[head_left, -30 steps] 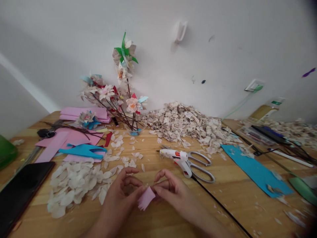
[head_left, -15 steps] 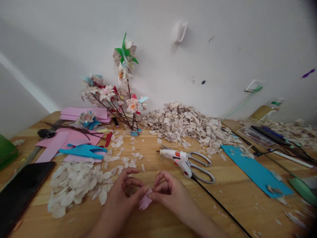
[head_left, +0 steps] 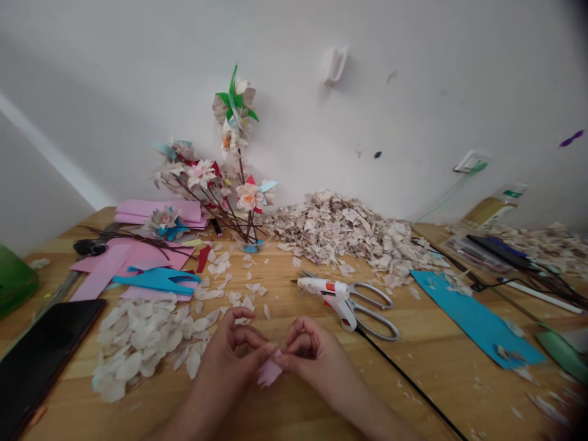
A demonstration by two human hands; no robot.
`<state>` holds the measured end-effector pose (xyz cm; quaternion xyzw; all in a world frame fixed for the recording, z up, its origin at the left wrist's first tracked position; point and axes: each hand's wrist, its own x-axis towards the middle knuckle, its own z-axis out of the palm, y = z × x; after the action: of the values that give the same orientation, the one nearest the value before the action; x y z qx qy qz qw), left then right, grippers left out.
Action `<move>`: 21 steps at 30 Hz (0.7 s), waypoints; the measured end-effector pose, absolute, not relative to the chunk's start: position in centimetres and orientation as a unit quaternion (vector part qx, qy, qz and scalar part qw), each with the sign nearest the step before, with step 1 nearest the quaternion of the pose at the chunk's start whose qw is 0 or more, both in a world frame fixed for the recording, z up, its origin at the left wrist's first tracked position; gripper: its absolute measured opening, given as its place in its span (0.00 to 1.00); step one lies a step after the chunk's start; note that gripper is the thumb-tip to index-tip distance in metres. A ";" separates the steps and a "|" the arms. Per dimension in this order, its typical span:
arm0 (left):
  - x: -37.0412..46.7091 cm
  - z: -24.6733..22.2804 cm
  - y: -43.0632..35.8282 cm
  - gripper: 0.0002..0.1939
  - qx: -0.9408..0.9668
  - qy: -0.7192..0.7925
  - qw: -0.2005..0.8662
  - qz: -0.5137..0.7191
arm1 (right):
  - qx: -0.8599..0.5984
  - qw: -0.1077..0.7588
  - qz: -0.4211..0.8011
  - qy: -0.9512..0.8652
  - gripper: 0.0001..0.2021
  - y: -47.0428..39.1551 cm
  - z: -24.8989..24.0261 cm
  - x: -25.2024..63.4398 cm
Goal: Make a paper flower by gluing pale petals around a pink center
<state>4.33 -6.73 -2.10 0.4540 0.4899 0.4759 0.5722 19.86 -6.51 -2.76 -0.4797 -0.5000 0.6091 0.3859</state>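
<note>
A small piece of pink paper [head_left: 269, 371] with a fringed lower edge is pinched between both hands, above the front of the wooden table [head_left: 257, 416]. My left hand [head_left: 239, 352] grips its left side between thumb and index finger. On the right side, my right hand [head_left: 309, 352] holds it the same way, its other fingers curled. The thumbs and fingertips nearly meet at the paper's top edge, hiding part of it. Loose pale petals [head_left: 138, 343] lie in a pile left of my left hand. Beyond my right hand, a white glue gun [head_left: 333, 293] rests over grey-handled scissors [head_left: 380, 331].
Flowers on twigs [head_left: 248, 199] stand in a small cup at the back, beside a heap of dried petals [head_left: 340, 226]. Pink sheets [head_left: 158, 210], cut blue paper [head_left: 156, 280] and a black phone [head_left: 50, 349] lie left. A blue sheet [head_left: 473, 318] is at right; the glue gun's cord [head_left: 408, 380] runs frontward.
Both hands keep nearly the same pose on the pink paper, which has tilted slightly. The whole view has shifted a little; nothing else has visibly moved.
</note>
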 end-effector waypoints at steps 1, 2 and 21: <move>4.3 -2.1 -6.7 0.22 0.451 0.487 0.578 0.475 | -0.480 0.391 0.607 -0.498 0.19 -6.4 -2.7 19.9; 4.4 -2.1 -6.7 0.22 0.447 0.484 0.583 0.475 | -0.479 0.396 0.606 -0.497 0.19 -6.4 -2.7 19.9; 4.5 -2.1 -7.3 0.23 0.469 0.472 0.581 0.468 | -0.430 0.415 0.646 -0.474 0.20 -6.5 -3.9 19.6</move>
<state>4.49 -7.26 -2.11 0.4690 0.4722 0.4679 0.5815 19.57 -6.49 -3.91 -0.4302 -0.4745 0.6460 0.4153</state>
